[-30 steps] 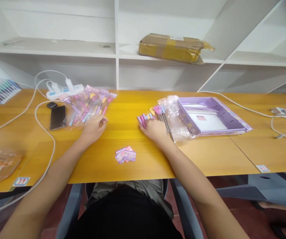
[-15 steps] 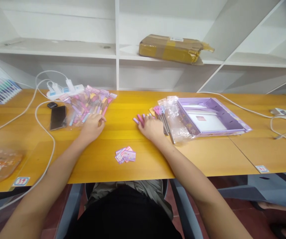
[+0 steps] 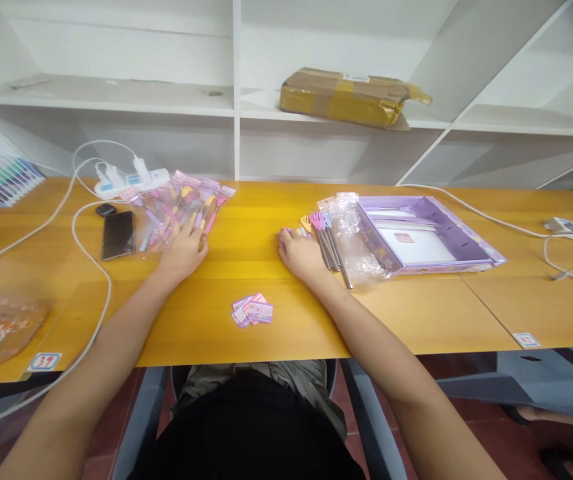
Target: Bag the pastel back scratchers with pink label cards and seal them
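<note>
My left hand (image 3: 181,252) lies on the near right side of a pile of back scratchers in clear plastic bags (image 3: 164,217), its fingers stretched out over them. The bagged scratchers have pink, purple and yellow hand-shaped heads. To the right, my right hand (image 3: 300,253) is closed around the coloured handle ends of loose back scratchers, mostly hidden under the fingers. Just beside it lie back scratchers (image 3: 330,247) with metal rods and yellow, pink and blue heads. Small pink and purple cards (image 3: 251,311) form a loose stack between my forearms.
Empty clear bags (image 3: 359,250) lie against a purple open box (image 3: 466,230) holding white sheets. A black phone (image 3: 118,235), a power strip (image 3: 154,179) and white cables sit at left. A taped carton (image 3: 341,99) rests on the shelf. Someone's feet show at lower right.
My right hand's fingers have drawn together over the handle ends, which stuck out further before. My left hand has shifted slightly and its fingers now reach further over the bagged pile.
</note>
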